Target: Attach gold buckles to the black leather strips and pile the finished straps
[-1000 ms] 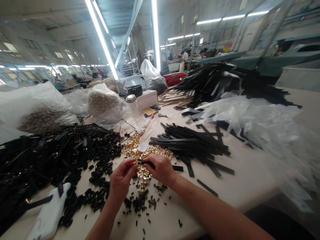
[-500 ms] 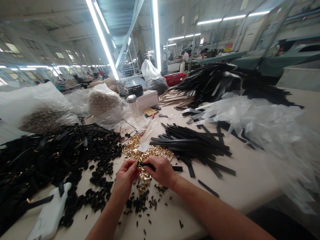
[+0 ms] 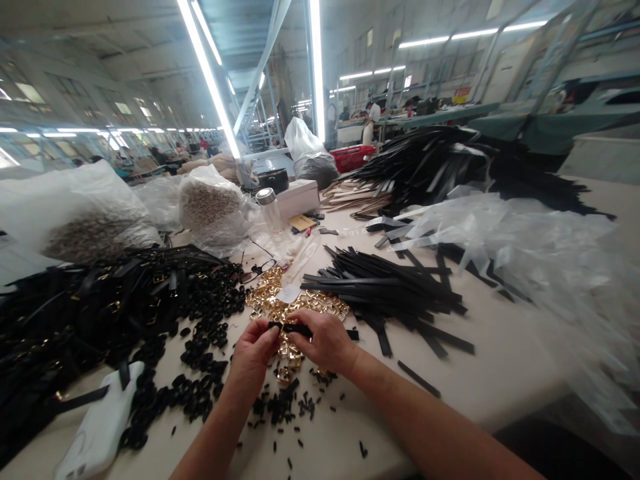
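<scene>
A black strap [image 3: 300,329] stretches between my two hands, with a small gold buckle on it around the middle. My left hand [image 3: 254,350] pinches the strap's left end between thumb and fingertips. Thumb and fingers of my right hand [image 3: 325,341] close on the strap just right of the buckle; its tail sticks out beyond the knuckles. Behind and below the hands spreads a heap of gold buckles [image 3: 265,293]. Short black bits [image 3: 280,407] lie scattered in front of my wrists. To the right rests a pile of cut black straps [image 3: 380,280].
Left of me are small black loops [image 3: 205,363], a mound of buckled straps [image 3: 100,300] and a white device [image 3: 100,427]. Farther back stand a glass bottle [image 3: 270,213], a white box [image 3: 300,199] and filled plastic bags [image 3: 209,200]. Plastic sheeting [image 3: 525,247] covers the right side.
More of the strap now shows left of the buckle, up to my left fingertips. The hands remain close together in nearly the same place; the view has shifted slightly.
</scene>
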The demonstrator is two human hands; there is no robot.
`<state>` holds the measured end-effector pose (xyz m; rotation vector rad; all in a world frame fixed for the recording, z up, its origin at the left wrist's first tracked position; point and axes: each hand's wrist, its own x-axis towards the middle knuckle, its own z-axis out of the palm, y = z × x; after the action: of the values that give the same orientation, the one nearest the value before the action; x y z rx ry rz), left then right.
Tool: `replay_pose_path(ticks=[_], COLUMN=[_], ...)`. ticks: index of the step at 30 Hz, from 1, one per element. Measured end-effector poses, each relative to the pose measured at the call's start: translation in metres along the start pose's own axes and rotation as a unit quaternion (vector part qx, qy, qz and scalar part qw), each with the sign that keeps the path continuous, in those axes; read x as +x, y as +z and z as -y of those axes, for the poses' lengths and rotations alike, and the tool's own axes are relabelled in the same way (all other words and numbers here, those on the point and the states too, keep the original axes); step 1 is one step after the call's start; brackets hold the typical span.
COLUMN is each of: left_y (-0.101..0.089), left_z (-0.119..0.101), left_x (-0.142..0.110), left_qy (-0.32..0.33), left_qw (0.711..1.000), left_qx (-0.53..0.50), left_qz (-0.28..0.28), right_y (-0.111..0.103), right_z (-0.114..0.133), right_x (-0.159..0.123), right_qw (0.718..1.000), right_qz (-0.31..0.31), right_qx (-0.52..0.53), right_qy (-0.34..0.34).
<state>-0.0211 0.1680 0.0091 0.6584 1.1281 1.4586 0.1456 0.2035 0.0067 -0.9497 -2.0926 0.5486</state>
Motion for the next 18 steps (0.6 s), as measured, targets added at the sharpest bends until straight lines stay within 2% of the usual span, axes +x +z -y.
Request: replay_pose_path(ticks=[4,9,13,18], left_y=[-0.0042,0.0015,0.0053,-0.0006], left_z=[-0.0020,0.0037,0.0041,0.0011], left_x=[0.0044,0.0000,-0.0030,-0.0020], left_qy=[0.000,-0.059,-0.089,-0.109], left_qw=[0.999,0.998,0.995,0.990], left_qx=[-0.032,-0.012,-0.037,-0.077], left_qz=[-0.031,0.021,0.025,0.035], right_y=[-0.0031,-0.0007,-0.0004,-0.0022], right_z=[0.0004,-0.0009,0.0012,0.0048], right_x=[0.0018,0.0021,0.0018,0.0023], right_qw=[0.999,0.999,0.998,0.997], right_qz=[0.037,0.038,0.047,0.074], right_qx=[-0.010,-0.023,-0.024,-0.010], right_qy=[0.003,-0.022,-0.027,-0.027])
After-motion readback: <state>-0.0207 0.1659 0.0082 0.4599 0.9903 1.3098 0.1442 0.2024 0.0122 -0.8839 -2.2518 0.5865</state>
